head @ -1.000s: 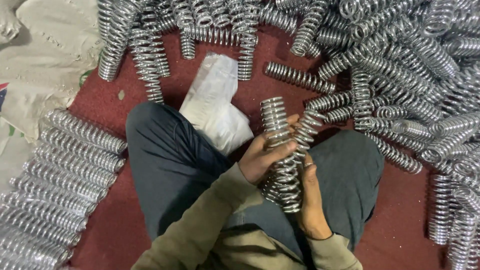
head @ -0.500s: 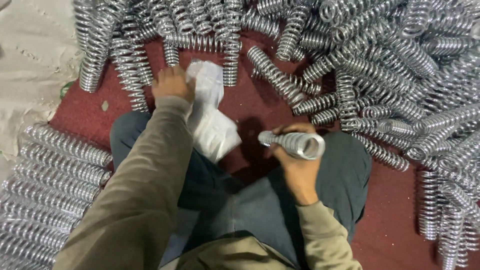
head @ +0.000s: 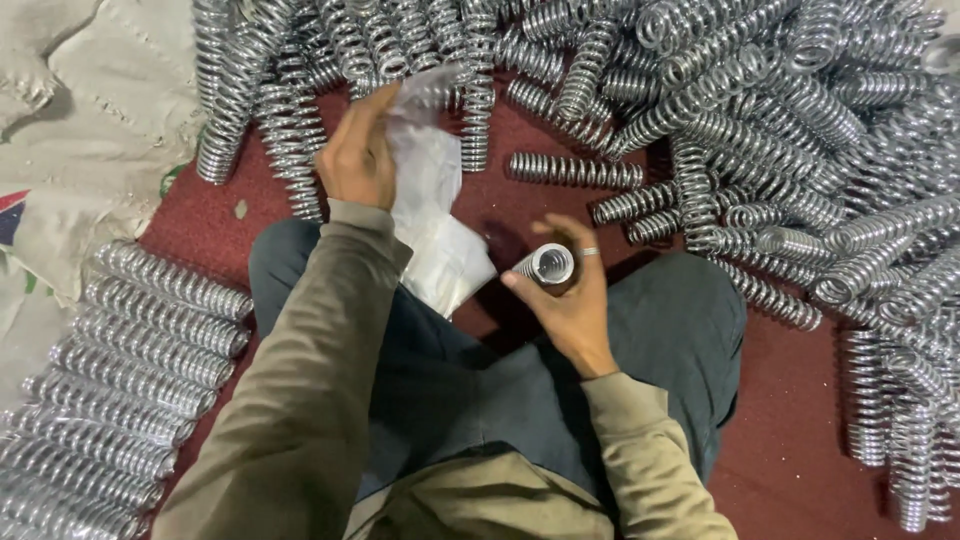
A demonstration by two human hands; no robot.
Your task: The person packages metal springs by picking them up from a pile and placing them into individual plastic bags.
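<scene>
I am sitting on the red floor [head: 500, 205] with my knees apart, looking down at my two hands. My right hand [head: 570, 295] is gripping a bundle of springs [head: 548, 265] upright over my right thigh, fingers clamped around it, so I am seeing its round open ends from above. There is a ring on one finger of that hand. My left hand [head: 360, 155] is reaching farther out, past my left knee, and its fingers are pinched together on the top of a thin plastic bag [head: 430, 215]. The bag is hanging from that grip, and its lower part is lying crumpled between my knees, just left of the bundle.

A big loose pile of springs [head: 800, 130] is filling the far and right side of the floor, lying every which way. On my near left, a row of springs [head: 130, 370] is lying side by side, neatly lined up. Beyond that row, at the far left, a pale sack [head: 90, 120] is covering the floor.
</scene>
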